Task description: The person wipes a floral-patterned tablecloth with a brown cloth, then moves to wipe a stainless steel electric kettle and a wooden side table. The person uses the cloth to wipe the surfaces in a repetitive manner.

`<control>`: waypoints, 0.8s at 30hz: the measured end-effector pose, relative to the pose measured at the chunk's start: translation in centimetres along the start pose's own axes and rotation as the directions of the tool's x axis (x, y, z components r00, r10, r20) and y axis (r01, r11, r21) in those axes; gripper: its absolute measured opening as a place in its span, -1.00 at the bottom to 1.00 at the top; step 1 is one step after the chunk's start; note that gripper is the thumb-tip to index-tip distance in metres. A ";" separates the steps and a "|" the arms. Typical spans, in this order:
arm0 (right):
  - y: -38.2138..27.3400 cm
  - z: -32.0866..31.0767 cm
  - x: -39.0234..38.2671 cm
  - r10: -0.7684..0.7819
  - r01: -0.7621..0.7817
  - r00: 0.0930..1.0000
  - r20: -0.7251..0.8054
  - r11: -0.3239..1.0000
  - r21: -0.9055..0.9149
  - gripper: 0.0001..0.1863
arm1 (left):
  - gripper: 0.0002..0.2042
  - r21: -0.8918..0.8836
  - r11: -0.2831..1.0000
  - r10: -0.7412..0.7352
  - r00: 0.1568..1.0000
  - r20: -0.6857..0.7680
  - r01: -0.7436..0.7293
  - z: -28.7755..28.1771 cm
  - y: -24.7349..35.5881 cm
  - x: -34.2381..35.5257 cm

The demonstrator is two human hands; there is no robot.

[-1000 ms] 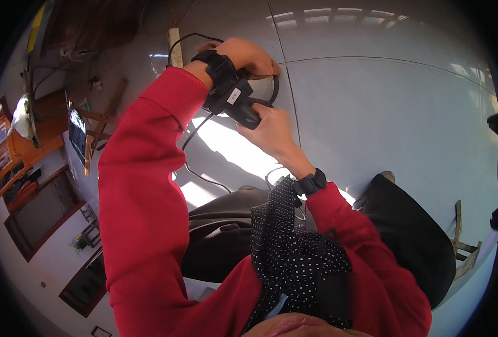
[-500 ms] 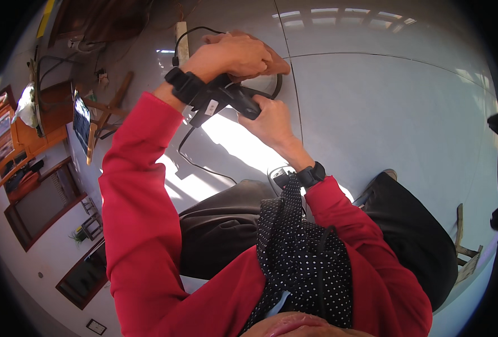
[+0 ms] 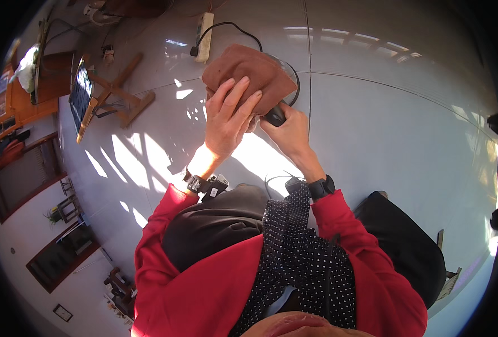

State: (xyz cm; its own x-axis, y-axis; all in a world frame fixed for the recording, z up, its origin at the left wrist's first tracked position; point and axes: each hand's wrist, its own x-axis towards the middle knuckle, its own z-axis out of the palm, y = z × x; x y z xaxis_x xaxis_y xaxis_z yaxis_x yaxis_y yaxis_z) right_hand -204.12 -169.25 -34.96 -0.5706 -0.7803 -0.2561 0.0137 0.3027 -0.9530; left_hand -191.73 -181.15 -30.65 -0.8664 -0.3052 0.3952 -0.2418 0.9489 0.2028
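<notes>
A folded brown cloth [image 3: 249, 73] lies draped over an object with a black handle [image 3: 275, 115], hiding most of it. My left hand [image 3: 226, 118] grips the cloth from the near left, its spread fingers on top and its thumb out of sight. On the right side, my right hand [image 3: 291, 132] is closed around the black handle. A pale, curved, shiny part [image 3: 283, 64] of the covered object shows past the cloth's far right edge. What kind of object it is cannot be made out. Both my wrists wear black bands.
A black cable [image 3: 235, 23] runs from a white power strip [image 3: 205, 36] on the floor toward the covered object. Over to the left, a wooden folding stand [image 3: 117, 95] stands on the grey tiled floor [image 3: 384, 129]. Sunlit patches lie before my knees.
My left hand has drawn back toward me and turned, so its fingers now lie over the cloth. The cloth now covers most of the black object. My right hand keeps its hold.
</notes>
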 end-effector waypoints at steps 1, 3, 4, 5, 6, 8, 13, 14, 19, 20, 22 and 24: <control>0.0 0.0 0.0 0.014 -0.014 1.000 0.019 1.000 -0.008 -0.74 | -0.54 -0.013 1.000 -0.002 0.998 -0.058 0.001 0.3 -0.1 -0.8; 0.2 -0.1 0.1 0.044 -0.042 0.998 0.049 0.999 -0.023 -0.75 | -0.52 -0.025 0.999 -0.033 0.994 -0.103 0.031 0.7 -0.2 -1.5; 0.2 -0.1 0.1 0.026 -0.025 0.999 0.039 1.000 -0.010 -0.74 | -0.53 -0.030 0.999 -0.046 0.993 -0.109 0.043 0.9 -0.1 -1.3; 0.3 -0.1 0.2 0.008 -0.008 0.999 0.033 1.000 0.001 -0.72 | -0.54 -0.039 0.999 -0.030 0.990 -0.141 0.025 0.9 0.1 -0.9; 0.4 -0.1 0.2 0.015 -0.015 0.999 0.046 1.000 -0.006 -0.71 | -0.56 -0.053 0.998 -0.045 0.993 -0.106 0.040 0.8 0.1 -0.1; 0.5 0.0 0.2 0.005 -0.005 0.999 0.036 1.000 -0.009 -0.72 | -0.56 -0.085 0.996 -0.040 0.999 -0.020 0.038 0.6 -0.1 2.2; 0.3 0.2 -0.1 -0.008 0.009 1.000 -0.008 0.999 0.051 -0.78 | -0.60 -0.140 0.990 0.000 0.998 0.057 0.008 0.7 -1.1 5.7; 0.3 0.2 -0.1 0.000 0.001 1.000 -0.009 0.999 0.049 -0.78 | -0.61 -0.151 0.988 -0.008 1.000 0.007 0.009 0.7 -1.2 5.1; 0.4 0.3 -0.2 0.052 -0.052 0.998 -0.022 0.999 0.007 -0.77 | -0.59 -0.191 0.979 -0.112 0.970 -0.216 0.071 1.3 -1.4 0.0; 0.4 0.3 -0.1 0.051 -0.051 0.998 -0.025 0.999 0.019 -0.77 | -0.59 -0.174 0.979 -0.144 0.962 -0.234 0.104 1.3 -1.3 -1.0; 0.6 0.4 -0.2 0.030 -0.029 0.999 -0.029 0.999 0.030 -0.77 | -0.63 -0.291 0.942 -0.231 0.953 -0.196 0.168 1.3 -1.2 -2.9; 0.7 0.4 -0.1 -0.010 0.012 0.999 -0.040 0.999 0.035 -0.76 | -0.71 -0.299 0.926 -0.271 0.957 -0.101 0.231 0.6 -1.2 -4.5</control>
State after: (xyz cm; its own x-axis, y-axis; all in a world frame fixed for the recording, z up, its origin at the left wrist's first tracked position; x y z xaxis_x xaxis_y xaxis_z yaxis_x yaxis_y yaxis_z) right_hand -203.67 -169.15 -35.69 -0.6034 -0.7606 -0.2397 0.0355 0.2746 -0.9609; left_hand -187.84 -180.85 -33.17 -0.7194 -0.5578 0.4139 -0.2930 0.7840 0.5473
